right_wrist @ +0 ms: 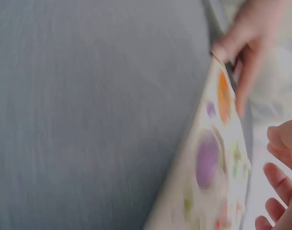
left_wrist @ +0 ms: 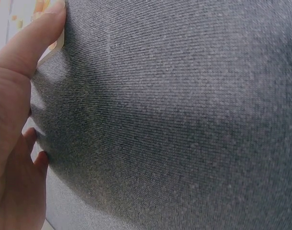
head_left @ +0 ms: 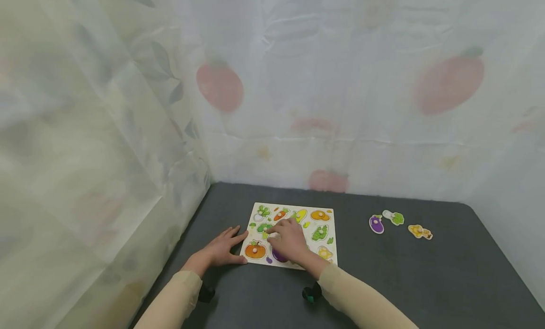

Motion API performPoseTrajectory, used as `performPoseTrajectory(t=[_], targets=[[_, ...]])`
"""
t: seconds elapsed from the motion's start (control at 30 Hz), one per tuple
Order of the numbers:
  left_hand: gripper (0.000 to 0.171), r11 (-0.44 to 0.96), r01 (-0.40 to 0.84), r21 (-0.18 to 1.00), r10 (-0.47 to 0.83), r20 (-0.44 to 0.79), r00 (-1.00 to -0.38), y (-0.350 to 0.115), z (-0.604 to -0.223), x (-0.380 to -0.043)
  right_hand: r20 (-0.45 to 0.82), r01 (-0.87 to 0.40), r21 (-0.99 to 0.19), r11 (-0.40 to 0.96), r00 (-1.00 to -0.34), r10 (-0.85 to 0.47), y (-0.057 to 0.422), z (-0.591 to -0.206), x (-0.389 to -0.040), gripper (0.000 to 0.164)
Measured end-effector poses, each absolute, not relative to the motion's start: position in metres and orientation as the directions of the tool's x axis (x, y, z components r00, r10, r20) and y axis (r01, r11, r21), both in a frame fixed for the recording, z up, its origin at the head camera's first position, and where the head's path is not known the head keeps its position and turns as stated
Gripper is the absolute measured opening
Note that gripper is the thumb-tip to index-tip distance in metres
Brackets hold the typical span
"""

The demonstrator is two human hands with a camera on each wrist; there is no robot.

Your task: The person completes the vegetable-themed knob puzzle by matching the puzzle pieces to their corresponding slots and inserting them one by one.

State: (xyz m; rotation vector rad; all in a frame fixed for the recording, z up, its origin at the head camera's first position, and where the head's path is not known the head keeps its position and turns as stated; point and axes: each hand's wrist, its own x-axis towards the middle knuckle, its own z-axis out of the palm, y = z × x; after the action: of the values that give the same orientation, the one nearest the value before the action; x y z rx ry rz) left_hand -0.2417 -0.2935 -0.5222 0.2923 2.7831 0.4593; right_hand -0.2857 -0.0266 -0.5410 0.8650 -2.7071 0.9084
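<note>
A cream vegetable puzzle board [head_left: 331, 225] lies on the dark table, bearing pictures such as a pumpkin [head_left: 255, 250], a carrot [head_left: 280, 214] and an eggplant [head_left: 278, 255]. At its left edge rests my left hand [head_left: 221, 249], fingers spread; in the left wrist view the thumb [left_wrist: 38, 38] touches the board's corner. Over the board's middle is my right hand [head_left: 289, 241], near the broccoli picture [head_left: 264, 228]. In the right wrist view its fingers [right_wrist: 279, 182] are loosely bent and apart, with nothing visible between them. The hand hides part of the board.
To the right of the board lie loose knobbed pieces: a purple eggplant [head_left: 376, 224], a green-and-white leafy vegetable [head_left: 393, 218] and a yellow-brown piece [head_left: 420, 232]. Printed curtains [head_left: 272, 154] hang behind and at the sides of the table [head_left: 383, 267].
</note>
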Motion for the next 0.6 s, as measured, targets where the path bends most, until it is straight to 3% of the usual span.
performPoseTrajectory(t=[0.23,0.6], targets=[[0.096,0.928,0.151,0.341,0.248,-0.26,-0.933,-0.291,-0.523,-0.244,0.333,-0.479,-0.628,0.613,-0.878,-0.345,0.028,-0.528,-0.305,0.022],[0.096,0.932,0.147,0.332,0.239,-0.255,-0.937,-0.294,-0.528,-0.246,0.27,-0.293,-0.644,0.706,-0.951,-0.148,0.11,-0.536,-0.331,0.028]])
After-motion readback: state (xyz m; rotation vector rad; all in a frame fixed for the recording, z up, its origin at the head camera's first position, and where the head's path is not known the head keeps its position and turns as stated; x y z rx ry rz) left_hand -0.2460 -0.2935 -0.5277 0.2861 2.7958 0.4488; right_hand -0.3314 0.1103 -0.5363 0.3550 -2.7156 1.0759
